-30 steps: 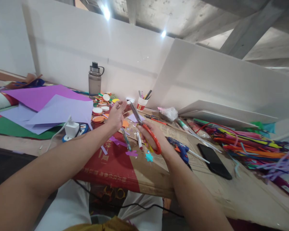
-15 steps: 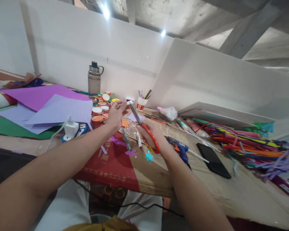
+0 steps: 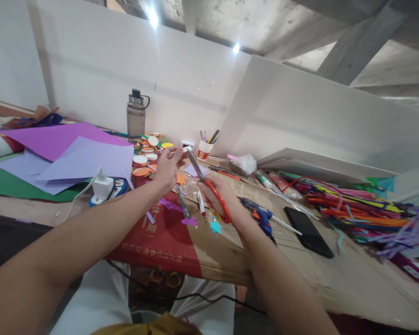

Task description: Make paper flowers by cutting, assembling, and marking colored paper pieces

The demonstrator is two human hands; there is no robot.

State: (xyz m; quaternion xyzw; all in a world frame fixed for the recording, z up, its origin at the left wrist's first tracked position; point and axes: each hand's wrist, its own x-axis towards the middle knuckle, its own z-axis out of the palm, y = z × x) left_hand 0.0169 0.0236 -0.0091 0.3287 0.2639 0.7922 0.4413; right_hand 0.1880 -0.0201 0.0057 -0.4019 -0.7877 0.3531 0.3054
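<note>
My left hand (image 3: 169, 166) pinches a small white piece (image 3: 186, 149), which looks like paper; its exact shape is too small to tell. Red-handled scissors (image 3: 216, 194) are gripped in my right hand (image 3: 223, 193), their blades pointing up and away toward the white piece. The blade tips meet or nearly meet the piece. Below the hands lie a marker (image 3: 200, 203), a pen-like tool (image 3: 182, 202), purple paper scraps (image 3: 189, 222) and a turquoise star-shaped cutout (image 3: 215, 226).
Purple paper sheets (image 3: 87, 163) cover the left side, near a white plug (image 3: 103, 187). A bottle (image 3: 136, 116) and a cup of pens (image 3: 205, 150) stand behind. To the right are a glue gun (image 3: 263, 218), a phone (image 3: 309, 231) and colourful pipe cleaners (image 3: 366, 209).
Almost everything stays as it was. The view has shifted very slightly; both hands keep their hold on the white piece and the scissors.
</note>
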